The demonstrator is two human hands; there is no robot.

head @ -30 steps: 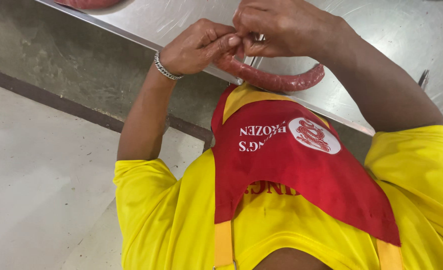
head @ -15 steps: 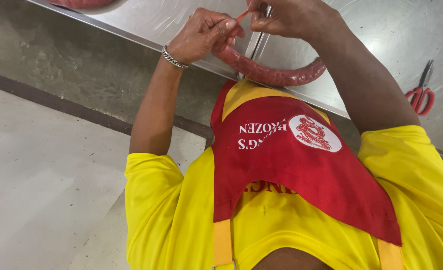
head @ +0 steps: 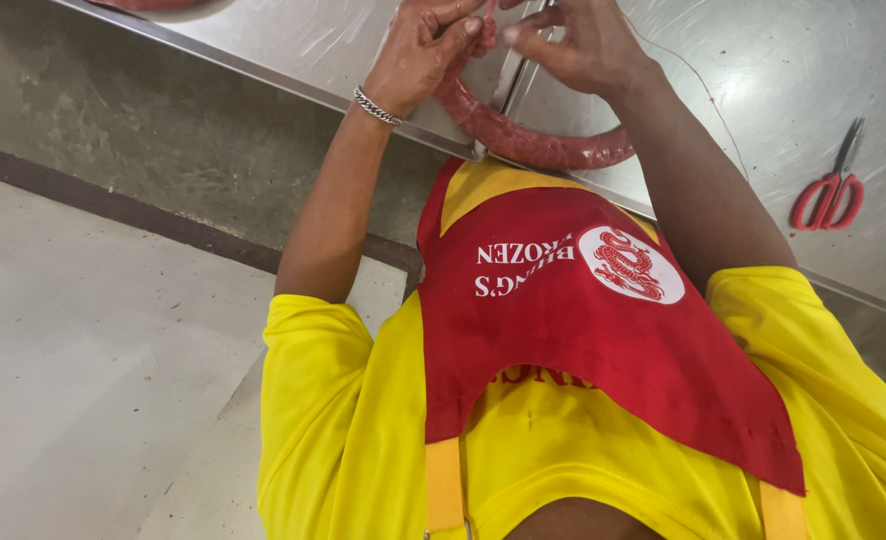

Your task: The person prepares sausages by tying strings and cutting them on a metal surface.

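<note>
A sausage (head: 553,145) curves along the bench's (head: 763,60) near edge. Scissors (head: 828,190) lie well apart, toward its right end.

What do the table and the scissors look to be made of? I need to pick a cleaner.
Table: looks like stainless steel, brushed grey with soft glare and faint swirl marks. Scissors: dark, probably metal blades; glossy red handles, likely plastic.

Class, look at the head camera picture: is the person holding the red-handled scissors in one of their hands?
No: the scissors lie alone on the steel table, while the left hand and right hand work at the sausage.
</note>
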